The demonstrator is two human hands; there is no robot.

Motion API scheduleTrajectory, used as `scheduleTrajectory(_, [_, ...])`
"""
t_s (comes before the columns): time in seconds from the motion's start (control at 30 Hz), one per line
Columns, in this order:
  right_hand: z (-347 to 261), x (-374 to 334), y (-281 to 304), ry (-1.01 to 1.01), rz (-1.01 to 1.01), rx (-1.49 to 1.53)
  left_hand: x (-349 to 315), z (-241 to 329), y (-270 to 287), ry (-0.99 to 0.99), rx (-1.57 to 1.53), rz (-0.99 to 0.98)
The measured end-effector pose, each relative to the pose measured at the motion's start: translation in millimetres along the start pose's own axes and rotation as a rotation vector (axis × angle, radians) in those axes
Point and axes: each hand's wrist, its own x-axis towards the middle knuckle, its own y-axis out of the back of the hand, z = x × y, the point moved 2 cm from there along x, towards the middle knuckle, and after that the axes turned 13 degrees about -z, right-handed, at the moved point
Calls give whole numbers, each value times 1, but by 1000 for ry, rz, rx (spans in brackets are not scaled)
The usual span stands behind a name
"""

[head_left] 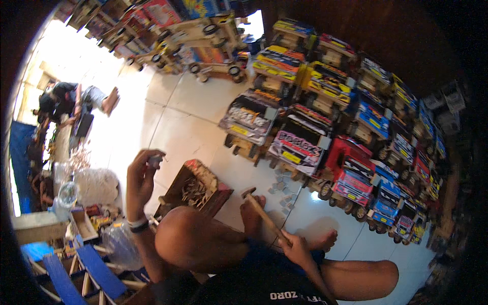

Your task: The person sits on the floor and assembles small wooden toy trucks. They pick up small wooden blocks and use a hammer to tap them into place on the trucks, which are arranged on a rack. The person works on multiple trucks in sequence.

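My left hand (141, 178) is raised left of my bent knee, with its fingertips pinched on a small grey piece (155, 160). A thin point sticks out beside that piece, too small to name. In my right hand (297, 250), low over my lap, is a hammer (268, 219) gripped near the end of its wooden handle. The hammer's head is up and to the left, close to my foot. Between my left hand and that foot stands a worn reddish wooden box (221, 195) with many small brownish bits in it. Several small grey blocks (281, 187) lie scattered on the floor tiles.
Rows of colourful toy trucks (300, 142) fill the right side. More wooden toy vehicles (203, 51) are stacked at the back. Another person (68, 101) sits at the far left. Blue-painted wooden slats (101, 270), a clear plastic bag (122, 241) and a bottle (67, 194) are at my left.
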Motion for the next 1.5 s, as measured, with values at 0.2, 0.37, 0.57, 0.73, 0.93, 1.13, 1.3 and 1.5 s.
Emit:
scheduleTrajectory(0.2, [-3, 83, -12, -56, 20, -306, -155, -79, -27, 388, -163, 493])
scheduleTrajectory(0.37, [-3, 110, -22, 13, -159, -586, -224, -128, -47, 634, 434, 475])
scheduleTrajectory(0.57, [6, 117, -11, 83, -113, -597, -268, -201, -78, 864, 760, 662])
scheduleTrajectory(0.73, [4, 120, 4, 47, -167, -520, -286, -218, -79, 1105, 563, 690])
scheduleTrajectory(0.93, [-31, 114, 16, 237, 1, -451, -243, -170, -51, 891, 761, 751])
scheduleTrajectory(1.13, [-69, 92, 20, 327, 19, -298, -205, -77, 11, 779, 1056, 695])
scheduleTrajectory(1.3, [-130, 58, 41, 420, 75, -45, -190, 48, 56, 504, 1060, 897])
scheduleTrajectory(1.5, [-223, -13, 53, 859, 2, -131, -120, 196, 52, 162, 675, 1030])
